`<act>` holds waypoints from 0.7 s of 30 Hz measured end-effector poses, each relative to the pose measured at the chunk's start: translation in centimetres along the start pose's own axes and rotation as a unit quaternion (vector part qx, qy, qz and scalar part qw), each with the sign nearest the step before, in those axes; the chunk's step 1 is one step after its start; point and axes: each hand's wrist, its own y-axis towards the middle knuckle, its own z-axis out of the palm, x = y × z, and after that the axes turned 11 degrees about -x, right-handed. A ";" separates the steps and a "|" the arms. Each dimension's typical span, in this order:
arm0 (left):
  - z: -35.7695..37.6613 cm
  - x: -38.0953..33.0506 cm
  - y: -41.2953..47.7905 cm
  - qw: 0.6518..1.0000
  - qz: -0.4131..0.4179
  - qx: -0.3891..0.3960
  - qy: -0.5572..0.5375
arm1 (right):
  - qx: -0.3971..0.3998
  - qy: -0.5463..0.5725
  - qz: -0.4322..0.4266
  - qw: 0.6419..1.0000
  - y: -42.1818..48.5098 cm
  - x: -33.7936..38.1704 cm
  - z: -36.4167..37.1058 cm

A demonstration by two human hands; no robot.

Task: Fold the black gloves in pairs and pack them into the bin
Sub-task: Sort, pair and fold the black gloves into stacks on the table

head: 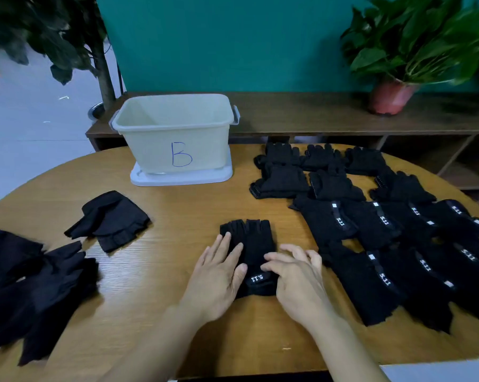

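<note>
**glovebox_q:** Where's the glove that's being worked on, and how is it held?

**packrat:** The glove [256, 244] is laid flat on the table [163, 257], in front of the bin [155, 150] and a bit to its right, with the cuff end farthest from the bin. The left hand [219, 274] is pressed on it with fingers straight and flat. The right hand [296, 279] is set on the cuff by the 5.11 label, fingers bent. Whether fabric is actually pinched can't be told, since the thumb's hidden.

**glovebox_q:** Any handling worries?

**packrat:** Not really. It's probably light, soft and floppy, so nothing can be broken, but a fold likely won't be kept once it's let go. It's best taken at the cuff, where the fabric looks thicker, and folded toward the finger stubs. Nothing can be seen packed in the bin yet. Rows of gloves [370, 224] are laid out to its right, and a loose pile [39, 279] is heaped in front of it, off to the left.
</note>
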 end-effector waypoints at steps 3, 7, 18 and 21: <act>0.4 -1.0 -2.2 0.999 0.006 0.013 -0.037 | -0.004 0.004 -0.010 1.000 -2.1 -0.8 -0.8; 0.2 -1.0 -2.9 0.987 -0.033 -0.041 -0.149 | -0.087 0.061 0.003 0.994 -2.5 -1.0 -1.9; 1.0 -1.6 -1.0 0.991 0.074 0.002 0.112 | 0.118 -0.120 -0.122 0.978 0.7 -1.8 1.5; 1.1 -1.1 -0.8 0.992 0.041 0.002 0.122 | 0.116 -0.128 -0.102 0.980 0.7 -2.4 1.8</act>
